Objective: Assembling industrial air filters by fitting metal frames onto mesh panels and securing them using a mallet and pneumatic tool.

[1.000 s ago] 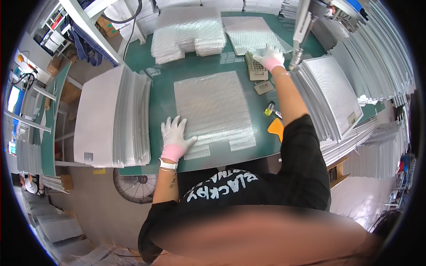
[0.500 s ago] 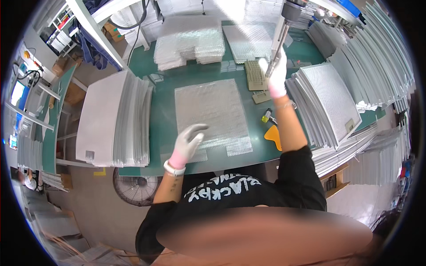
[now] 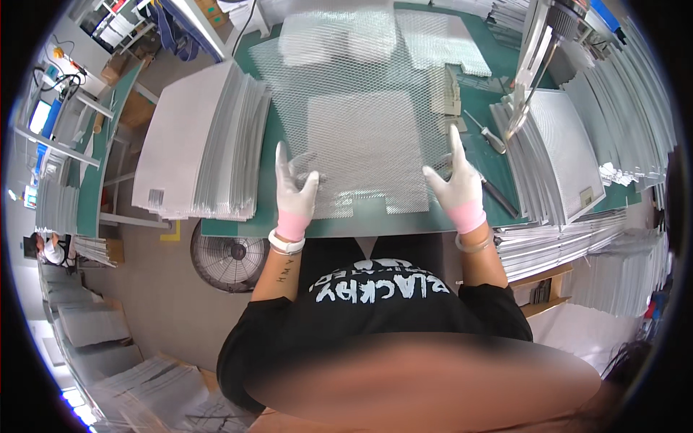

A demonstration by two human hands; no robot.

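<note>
A see-through mesh sheet (image 3: 289,79) with a diamond pattern is held up between my two hands, its far part over the back of the table. My left hand (image 3: 296,189), in a white glove with a pink cuff, grips its left side; the thumb is in front and some fingers show through the mesh. My right hand (image 3: 459,186), gloved alike, grips the right side with the index finger stretched up. Beneath the mesh, a silvery notched sheet (image 3: 368,144) lies on the green table (image 3: 238,226).
Stacks of framed panels stand at left (image 3: 184,144) and right (image 3: 559,144). A powered driver (image 3: 567,22) hangs at the upper right. A screwdriver (image 3: 494,139), a black-handled tool (image 3: 499,197) and a beige block (image 3: 445,90) lie near my right hand. A floor fan (image 3: 229,256) stands below.
My right hand has left the hanging driver and come down toward me. Both hands now hold a mesh sheet above the notched one. The view has shifted.
</note>
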